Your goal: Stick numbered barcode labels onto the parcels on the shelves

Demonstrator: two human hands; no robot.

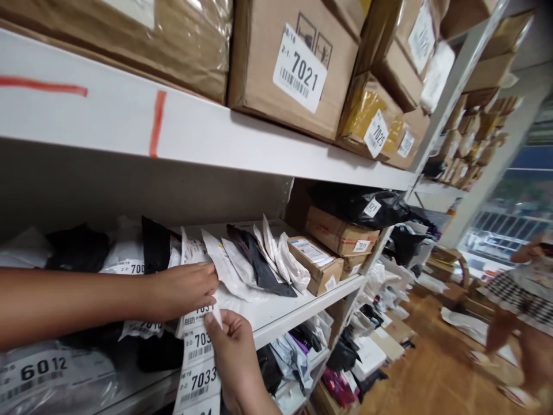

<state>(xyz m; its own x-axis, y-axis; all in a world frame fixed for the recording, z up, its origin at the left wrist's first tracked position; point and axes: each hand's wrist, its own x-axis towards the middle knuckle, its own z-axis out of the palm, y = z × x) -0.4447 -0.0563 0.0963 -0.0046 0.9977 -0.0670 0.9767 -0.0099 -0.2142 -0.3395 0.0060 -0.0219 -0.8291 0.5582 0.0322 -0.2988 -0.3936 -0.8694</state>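
My left hand [184, 288] reaches in from the left onto the middle shelf, fingers closed on a white parcel bag [194, 253] and the top of a label. My right hand [233, 349] comes up from below and pinches the strip of numbered labels [199, 369] at the label [203, 314] next to the left fingers. The strip hangs down with 7033 printed on it. White and black mailer bags [254, 262] stand upright just right of both hands.
The white shelf board [207, 129] above carries cardboard boxes, one labelled 7021 [298, 66]. Small cartons [319, 265] lie further right on the middle shelf. A bag marked 6012 [47, 374] lies lower left. Parcels litter the wooden floor; another person [518, 300] stands at right.
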